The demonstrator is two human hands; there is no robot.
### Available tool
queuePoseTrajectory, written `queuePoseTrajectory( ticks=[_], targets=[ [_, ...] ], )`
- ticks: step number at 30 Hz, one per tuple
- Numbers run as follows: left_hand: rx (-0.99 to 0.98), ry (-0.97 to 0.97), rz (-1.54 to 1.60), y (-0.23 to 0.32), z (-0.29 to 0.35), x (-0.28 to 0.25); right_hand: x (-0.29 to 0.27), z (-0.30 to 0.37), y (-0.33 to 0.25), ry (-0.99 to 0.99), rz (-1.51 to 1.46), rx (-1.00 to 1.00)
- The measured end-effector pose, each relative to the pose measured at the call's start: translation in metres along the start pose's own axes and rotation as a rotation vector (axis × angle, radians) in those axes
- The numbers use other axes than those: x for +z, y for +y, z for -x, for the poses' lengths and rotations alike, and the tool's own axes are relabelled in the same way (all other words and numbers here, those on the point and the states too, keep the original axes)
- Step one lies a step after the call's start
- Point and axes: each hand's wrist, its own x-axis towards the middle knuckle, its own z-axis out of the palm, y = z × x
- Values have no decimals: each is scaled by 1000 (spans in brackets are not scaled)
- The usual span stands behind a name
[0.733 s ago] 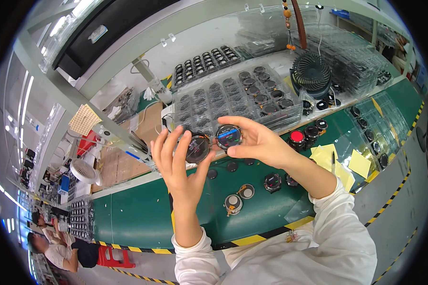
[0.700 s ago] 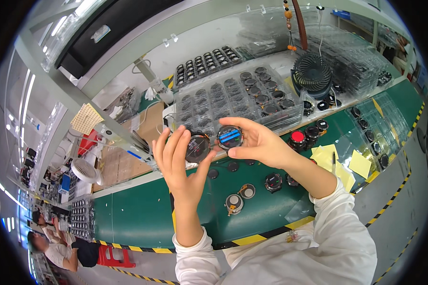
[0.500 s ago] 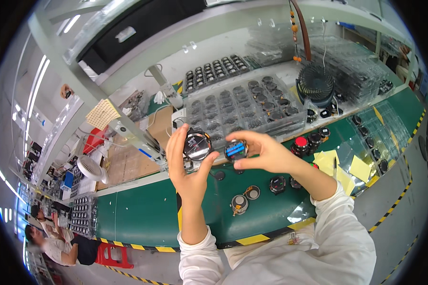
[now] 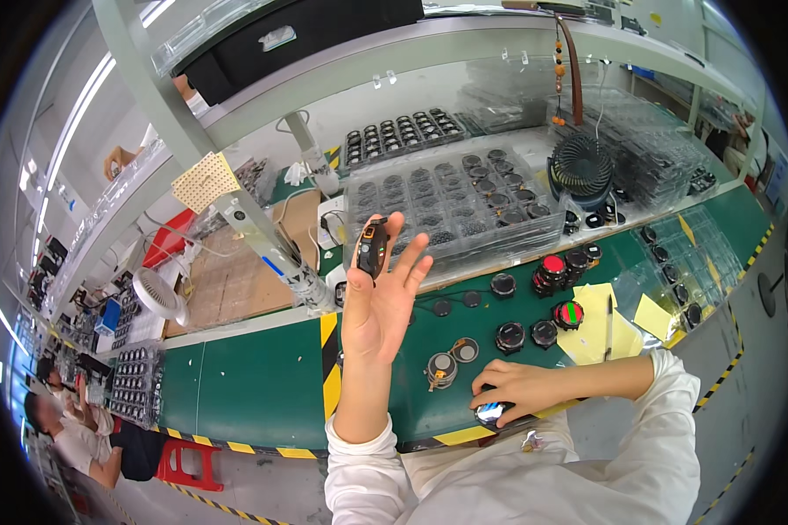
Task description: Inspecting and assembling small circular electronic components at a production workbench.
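While the left hand (image 4: pixel 380 319) is pinching a round black watch body (image 4: pixel 373 250) above the green tabletop (image 4: pixel 245 385), the right hand (image 4: pixel 525 385) is gripping a round black lit-screen watch (image 4: pixel 490 414) by the tabletop's near edge, both probably being light, stiff, slick-faced and safest held by their rims.

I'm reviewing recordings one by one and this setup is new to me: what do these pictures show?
No robot here: a person works bare-handed. Every picture comes from one fisheye camera on that person's head, so straight edges bend. The left hand holds up a dark watch-like device, seen nearly edge-on; the right hand grips a second device near the front edge of the green bench. On it lie more round devices, yellow notes and a pen; clear trays and a black fan stand behind.
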Motion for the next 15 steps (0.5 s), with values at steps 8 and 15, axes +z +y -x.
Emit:
queuePoseTrajectory(
  ticks=[8, 15],
  targets=[
    [-137, -69, 235, -26, 6, 16, -98, -17, -36, 800, 379, -82],
    [-236, -75, 5, -44, 30, 52, -122, -65, -28, 1219, 404, -283]
  ],
)
